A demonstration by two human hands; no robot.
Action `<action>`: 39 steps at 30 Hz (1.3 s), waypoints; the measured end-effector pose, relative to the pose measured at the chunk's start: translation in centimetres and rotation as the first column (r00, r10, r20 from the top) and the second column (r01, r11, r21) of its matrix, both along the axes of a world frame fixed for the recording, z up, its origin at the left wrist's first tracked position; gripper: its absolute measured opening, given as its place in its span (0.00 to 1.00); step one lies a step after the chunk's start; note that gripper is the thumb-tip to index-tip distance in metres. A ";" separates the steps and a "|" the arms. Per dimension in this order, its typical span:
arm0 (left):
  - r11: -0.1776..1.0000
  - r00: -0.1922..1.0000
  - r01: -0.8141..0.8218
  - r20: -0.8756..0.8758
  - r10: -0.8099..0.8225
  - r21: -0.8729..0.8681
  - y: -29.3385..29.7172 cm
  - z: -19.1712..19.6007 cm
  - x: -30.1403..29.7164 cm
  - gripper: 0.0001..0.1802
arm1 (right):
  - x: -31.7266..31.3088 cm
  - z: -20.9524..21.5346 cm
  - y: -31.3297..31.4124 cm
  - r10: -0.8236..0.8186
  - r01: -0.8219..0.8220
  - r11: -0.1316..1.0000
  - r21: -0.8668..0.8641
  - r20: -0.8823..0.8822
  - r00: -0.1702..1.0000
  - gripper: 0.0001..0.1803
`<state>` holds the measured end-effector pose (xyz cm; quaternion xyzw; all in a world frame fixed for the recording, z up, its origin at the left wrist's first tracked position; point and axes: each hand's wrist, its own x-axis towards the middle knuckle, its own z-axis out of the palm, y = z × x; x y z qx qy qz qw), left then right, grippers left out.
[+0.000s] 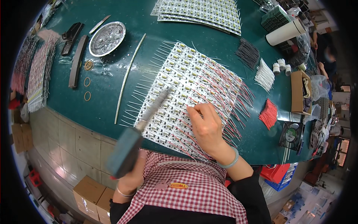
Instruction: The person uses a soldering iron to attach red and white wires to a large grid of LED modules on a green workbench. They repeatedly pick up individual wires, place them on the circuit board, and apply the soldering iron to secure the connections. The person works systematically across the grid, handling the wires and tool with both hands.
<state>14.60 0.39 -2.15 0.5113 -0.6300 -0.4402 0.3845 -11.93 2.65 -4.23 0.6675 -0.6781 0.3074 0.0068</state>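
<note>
My left hand (135,170) is closed round the handle of a dark teal soldering gun (125,151), blurred by motion, whose metal tip reaches over a panel of small white circuit boards (160,108). Rows of yellow and black components cover this panel. White wires (143,87) stick out along its left edge, and red and white wires (231,93) lie across its right part. Above the panel's middle, my right hand (207,128) is closed in a pinch, its fingertips on what looks like a thin red wire (187,107).
A metal bowl (97,33) of grey scraps stands at the far left, near rubber bands (87,96) and a dark bar (78,61). Stacked panels (201,15) lie at the back. To the right are black (247,53), white (264,74) and red (268,114) wire bundles and a cardboard box (298,91).
</note>
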 end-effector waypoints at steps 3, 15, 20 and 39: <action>0.969 0.987 -0.144 -0.101 0.126 -0.201 -3.2 4.0 -0.4 0.17 | -0.2 0.1 0.1 0.000 0.000 1.000 -0.003 0.001 1.000 0.15; 0.960 0.922 -0.278 -0.285 0.261 -0.019 -11.7 4.5 -1.7 0.18 | -0.6 0.5 0.3 0.030 -0.029 0.999 0.031 -0.001 1.000 0.15; 0.973 0.908 -0.198 -0.351 0.229 0.121 -4.9 2.7 -1.4 0.19 | -2.0 3.3 3.5 -0.026 0.015 0.992 0.125 0.088 0.996 0.14; 0.984 0.989 0.139 0.043 -0.145 0.113 1.4 2.1 -0.5 0.10 | 0.9 0.5 0.8 0.050 -0.050 0.999 -0.003 0.062 0.997 0.14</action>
